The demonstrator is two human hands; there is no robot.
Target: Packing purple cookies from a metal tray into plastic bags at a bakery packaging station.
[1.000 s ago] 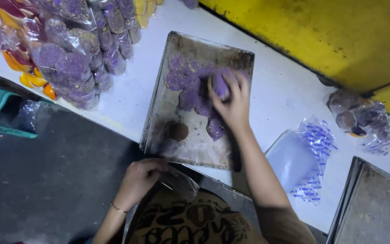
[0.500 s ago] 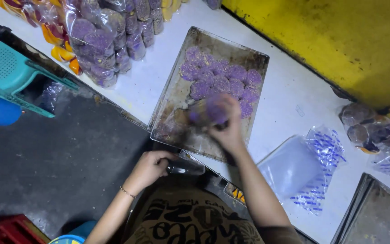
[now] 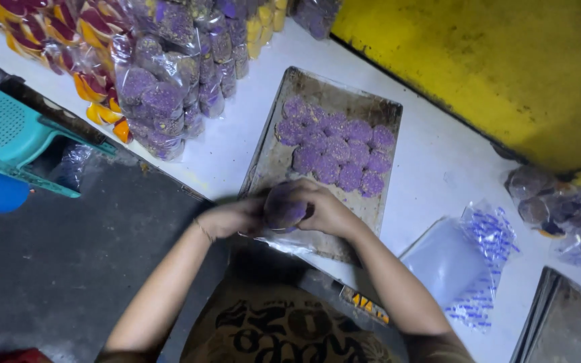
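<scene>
Both hands meet in the lower middle of the frame, just over the near edge of the tray [image 3: 274, 161]. The left hand [image 3: 233, 218] and the right hand [image 3: 327, 212] are wrapped around a stack of purple cookies [image 3: 284, 207]. The fingers of both hands are closed tight on the stack, one hand on each side. A thin clear bag [image 3: 284, 240] shows just under the hands, but it is hard to tell if the stack is inside it.

The tray is a flat, worn metal one. It sits on a white table [image 3: 432, 168] in the middle of the frame. More purple cookies [image 3: 337, 148] lie flat on the far part of the tray, touching each other in a bunch.

At the upper left, many packed bags [image 3: 163, 87] of purple, orange and yellow treats lie in a pile on the table. At the right, near the yellow wall [image 3: 506, 60], is one bag of brown cookies [image 3: 559, 208]. Closer to the person, at the lower right, lie empty clear bags with blue print [image 3: 465, 262]. Part of a second tray [image 3: 566, 323] shows in the lower right corner. A teal stool [image 3: 15, 134] stands on the dark floor at the left.
</scene>
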